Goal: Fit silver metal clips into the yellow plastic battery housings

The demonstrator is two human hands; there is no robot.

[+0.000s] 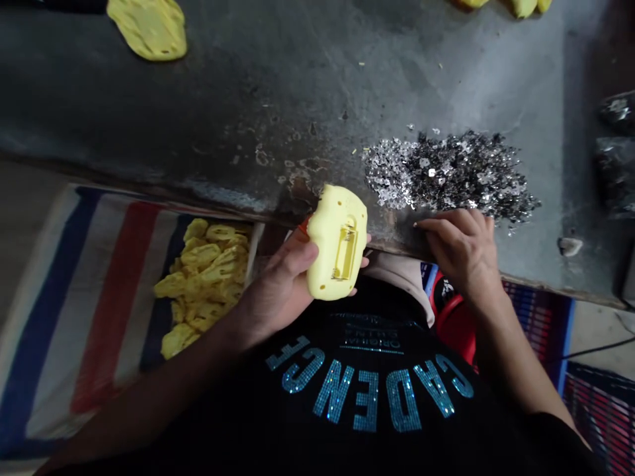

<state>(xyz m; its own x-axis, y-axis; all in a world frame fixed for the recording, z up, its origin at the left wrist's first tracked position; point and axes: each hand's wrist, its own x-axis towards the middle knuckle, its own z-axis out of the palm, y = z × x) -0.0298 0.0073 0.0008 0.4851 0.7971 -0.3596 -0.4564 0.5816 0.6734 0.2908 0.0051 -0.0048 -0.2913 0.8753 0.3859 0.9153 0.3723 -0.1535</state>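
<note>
My left hand (292, 268) is closed around a pale yellow plastic toy shell (325, 248), held up at the table's front edge. Its battery compartment faces me, with metal contacts visible inside and small holes near the corners of the shell. A bit of orange-red shows behind its left side. To the right, my right hand (464, 248) rests at the table edge, just in front of a heap of small shiny metal pieces (461, 172). Its fingers are bent and pressed together; a tiny pale spot shows at the index fingertip, and anything pinched there is too small to name.
More yellow shells (206, 277) fill a container below the table at left, beside a striped sheet (99, 297). Another yellow shell (151, 26) lies at the table's far left. Clear bags (615, 158) sit at far right, and a blue-edged crate (533, 324) stands below.
</note>
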